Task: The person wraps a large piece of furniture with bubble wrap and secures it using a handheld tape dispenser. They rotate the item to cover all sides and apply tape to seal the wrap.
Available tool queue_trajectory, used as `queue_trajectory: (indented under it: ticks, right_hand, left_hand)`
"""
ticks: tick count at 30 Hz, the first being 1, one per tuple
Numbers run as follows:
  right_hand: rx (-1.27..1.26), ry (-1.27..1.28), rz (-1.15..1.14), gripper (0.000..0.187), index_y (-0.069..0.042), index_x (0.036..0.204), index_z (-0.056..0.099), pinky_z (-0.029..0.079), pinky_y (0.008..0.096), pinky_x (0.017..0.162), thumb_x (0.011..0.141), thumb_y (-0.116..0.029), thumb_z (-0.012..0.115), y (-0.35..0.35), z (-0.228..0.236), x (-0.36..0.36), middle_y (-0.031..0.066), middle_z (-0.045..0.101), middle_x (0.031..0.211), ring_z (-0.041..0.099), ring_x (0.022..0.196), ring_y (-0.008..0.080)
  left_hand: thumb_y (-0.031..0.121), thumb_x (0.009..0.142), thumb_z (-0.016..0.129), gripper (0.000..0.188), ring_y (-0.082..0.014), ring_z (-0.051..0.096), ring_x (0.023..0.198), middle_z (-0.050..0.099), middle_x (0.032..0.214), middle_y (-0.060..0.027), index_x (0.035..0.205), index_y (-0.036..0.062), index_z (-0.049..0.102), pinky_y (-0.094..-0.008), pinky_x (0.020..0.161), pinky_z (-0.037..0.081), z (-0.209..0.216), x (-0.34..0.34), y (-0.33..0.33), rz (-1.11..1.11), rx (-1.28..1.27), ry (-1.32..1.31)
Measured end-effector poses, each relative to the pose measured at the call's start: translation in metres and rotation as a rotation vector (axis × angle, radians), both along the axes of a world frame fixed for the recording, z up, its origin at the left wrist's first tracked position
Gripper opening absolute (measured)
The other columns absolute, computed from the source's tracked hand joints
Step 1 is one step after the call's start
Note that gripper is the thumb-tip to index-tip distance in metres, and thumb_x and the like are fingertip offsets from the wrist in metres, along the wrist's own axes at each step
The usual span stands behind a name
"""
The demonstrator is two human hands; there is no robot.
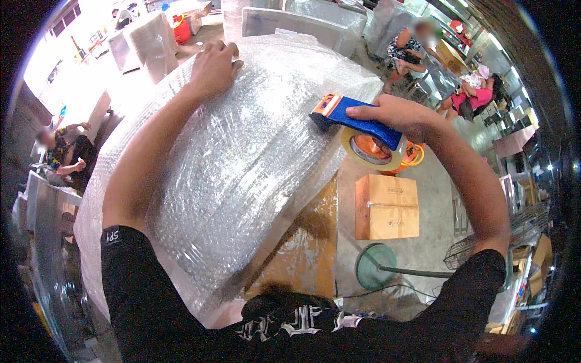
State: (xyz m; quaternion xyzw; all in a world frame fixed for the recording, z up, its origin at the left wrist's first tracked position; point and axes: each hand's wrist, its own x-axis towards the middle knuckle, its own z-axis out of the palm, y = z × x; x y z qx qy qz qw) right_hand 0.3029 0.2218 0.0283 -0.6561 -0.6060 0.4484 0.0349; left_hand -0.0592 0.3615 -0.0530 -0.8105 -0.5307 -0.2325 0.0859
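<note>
A large object wrapped in clear bubble wrap (236,163) fills the middle in front of me; the wrap hides what is inside. My left hand (215,69) rests on the wrap near its far left edge, its fingers bent and slightly apart, with nothing visible in them. In my right hand (407,118) is a blue tape dispenser (366,121), gripped by its body. Its orange-and-black front end sits over the right side of the wrap. A wide roll of clear tape (347,145) hangs beneath the dispenser. Whether any tape touches the wrap cannot be made out.
A brown board (308,248) lies under the wrapped object. On the floor at right are a cardboard box (387,207) and a fan with a round green base (373,266). More wrapped items (290,27) stand beyond. People sit at far right and at left.
</note>
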Motion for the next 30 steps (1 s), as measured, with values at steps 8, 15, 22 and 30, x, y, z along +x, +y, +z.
queue_trajectory:
  ticks: [8,15,22,30]
  right_hand:
    - [-0.002,-0.001,-0.013,0.057,-0.002,0.082,0.067,0.052,0.0244,0.046,0.089,-0.058,0.070,-0.006,0.005,0.003,0.0037,0.065,0.066,0.063,0.050,0.0112]
    - [0.131,-0.023,0.071,0.063,-0.004,0.079,0.070,0.044,0.0255,0.051,0.089,-0.066,0.064,-0.022,-0.017,0.027,0.0004,0.064,0.067,0.055,0.054,0.0072]
    - [0.130,0.026,0.076,0.061,-0.004,0.079,0.069,0.046,0.0243,0.049,0.091,-0.064,0.064,-0.022,-0.017,0.031,-0.0002,0.063,0.065,0.057,0.052,0.0072]
    - [0.114,0.093,-0.007,0.057,-0.002,0.086,0.065,0.051,0.0222,0.046,0.092,-0.059,0.065,-0.030,-0.016,0.025,0.0014,0.063,0.067,0.061,0.050,0.0083]
  left_hand:
    - [0.061,0.103,0.032,0.081,-0.0380,0.018,0.153,0.025,0.161,-0.0267,0.155,-0.0010,0.029,-0.0464,0.126,0.014,-0.017,0.063,-0.033,-0.266,-0.120,0.208]
    - [0.064,0.103,0.026,0.085,-0.0361,0.015,0.154,0.021,0.163,-0.0261,0.156,-0.0015,0.025,-0.0453,0.127,0.011,-0.017,0.069,-0.053,-0.257,-0.182,0.291]
    - [0.065,0.103,0.023,0.085,-0.0367,0.016,0.154,0.022,0.163,-0.0253,0.156,-0.0010,0.026,-0.0459,0.127,0.011,-0.018,0.075,-0.053,-0.233,-0.173,0.263]
    - [0.066,0.103,0.021,0.085,-0.0358,0.015,0.154,0.023,0.163,-0.0240,0.157,0.0012,0.027,-0.0475,0.127,0.009,-0.020,0.079,-0.044,-0.175,-0.167,0.252]
